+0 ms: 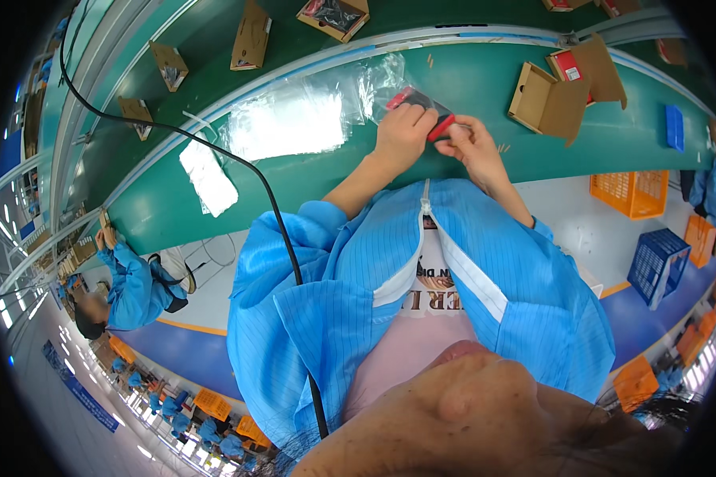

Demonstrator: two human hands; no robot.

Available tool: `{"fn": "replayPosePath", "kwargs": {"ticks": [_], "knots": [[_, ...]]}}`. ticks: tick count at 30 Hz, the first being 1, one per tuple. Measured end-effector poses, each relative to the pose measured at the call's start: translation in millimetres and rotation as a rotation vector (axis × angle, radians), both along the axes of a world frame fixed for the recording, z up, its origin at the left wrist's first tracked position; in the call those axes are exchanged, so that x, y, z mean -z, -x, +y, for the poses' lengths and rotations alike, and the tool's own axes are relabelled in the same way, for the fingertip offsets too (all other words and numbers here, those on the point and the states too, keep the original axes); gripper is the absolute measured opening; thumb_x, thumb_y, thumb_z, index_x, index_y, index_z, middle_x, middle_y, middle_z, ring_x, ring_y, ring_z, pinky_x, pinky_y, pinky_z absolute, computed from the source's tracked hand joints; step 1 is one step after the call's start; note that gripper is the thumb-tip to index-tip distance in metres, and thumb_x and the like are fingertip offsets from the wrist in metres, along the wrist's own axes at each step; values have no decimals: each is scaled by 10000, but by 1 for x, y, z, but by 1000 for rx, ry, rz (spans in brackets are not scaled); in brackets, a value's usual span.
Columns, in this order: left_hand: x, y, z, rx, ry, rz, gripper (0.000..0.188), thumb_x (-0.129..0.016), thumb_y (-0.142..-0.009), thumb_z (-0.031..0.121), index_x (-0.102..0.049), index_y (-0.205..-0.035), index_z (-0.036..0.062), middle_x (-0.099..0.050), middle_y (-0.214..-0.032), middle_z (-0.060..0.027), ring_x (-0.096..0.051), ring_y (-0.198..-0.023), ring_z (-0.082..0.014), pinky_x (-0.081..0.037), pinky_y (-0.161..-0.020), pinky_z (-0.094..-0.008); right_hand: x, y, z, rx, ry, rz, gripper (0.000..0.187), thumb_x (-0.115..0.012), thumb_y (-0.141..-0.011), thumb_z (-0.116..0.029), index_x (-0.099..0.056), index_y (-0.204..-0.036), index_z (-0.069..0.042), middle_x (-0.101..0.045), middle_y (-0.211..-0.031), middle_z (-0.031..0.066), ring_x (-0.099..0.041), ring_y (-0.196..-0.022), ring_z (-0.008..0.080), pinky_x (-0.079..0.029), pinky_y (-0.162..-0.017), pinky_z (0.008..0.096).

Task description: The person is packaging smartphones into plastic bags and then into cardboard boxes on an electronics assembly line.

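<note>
Over the green bench [294, 179], my left hand [404, 137] is closed round a red-and-black object [441, 127] whose exact kind I cannot make out. A red end shows beyond its knuckles, and another red part sticks out toward my right hand [476, 153]. The thumb and fingers of that hand are closed on this nearer red part. Fingers hide much of the dark middle. Just beyond and left of my left hand lie clear plastic bags [290, 119], spread in an overlapping layer.
Right of my hands stands an open cardboard box [537, 99], beside a red-and-brown carton [569, 67]. A blue tray [675, 127] is farther right. White sheets [207, 176] lie left. Cartons [250, 36] sit on the far belt. A black cable [266, 187] crosses the view. Another person [139, 282] works at left.
</note>
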State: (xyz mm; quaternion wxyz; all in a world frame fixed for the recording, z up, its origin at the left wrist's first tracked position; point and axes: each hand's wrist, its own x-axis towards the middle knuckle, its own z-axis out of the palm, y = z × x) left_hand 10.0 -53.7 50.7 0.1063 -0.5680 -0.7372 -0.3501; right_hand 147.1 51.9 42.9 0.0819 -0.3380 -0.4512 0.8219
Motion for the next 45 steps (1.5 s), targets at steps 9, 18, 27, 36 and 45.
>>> {"fn": "replayPosePath", "kwargs": {"ticks": [9, 18, 27, 36, 45], "knots": [[-25, -26, 0, 486, -16, -42, 172, -594, -687, 129, -617, -850, 79, -564, -764, -26, -554, -668, -225, -476, -579, -334, 22, 12, 0, 162, 644, 40, 278, -631, -882, -192, -501, -1052, -16, -598, -873, 95, -602, -741, 158, -518, -613, 286], [36, 16, 6, 14, 56, -2338, 297, -610, -903, 228, -549, -1116, 31, -624, -991, -76, -581, -817, -143, -473, -673, -280, -20, 3, 5, -91, 328, 33, 313, -606, -783, 31, -502, -1076, -11, -581, -797, 85, -554, -647, 122, -424, -537, 210], [21, 33, 22, -54, -338, -1933, 141, -589, -911, 123, -558, -1043, 83, -614, -886, -16, -552, -723, -93, -438, -603, -231, 36, -121, 45, 360, -392, -566, 470, -672, -776, -96, -437, -1165, 24, -569, -1016, 136, -589, -811, 176, -464, -659, 272], [-17, 13, 76, -25, -384, -371, 413, -568, -648, -30, -620, -1040, 88, -608, -1068, -107, -518, -996, -347, -405, -915, -409, 44, -52, 93, 437, -1209, -632, 303, -551, -908, -295, -630, -927, -3, -608, -724, 241, -598, -686, 419, -476, -599, 450], [48, -22, 50, -43, 137, -621, 218, -653, -746, 124, -639, -937, 18, -627, -887, -155, -528, -871, -350, -431, -779, -435, 27, -8, 33, 286, -1162, -419, 235, -538, -918, -217, -631, -1010, -22, -634, -830, 218, -617, -740, 392, -486, -638, 441]]}}
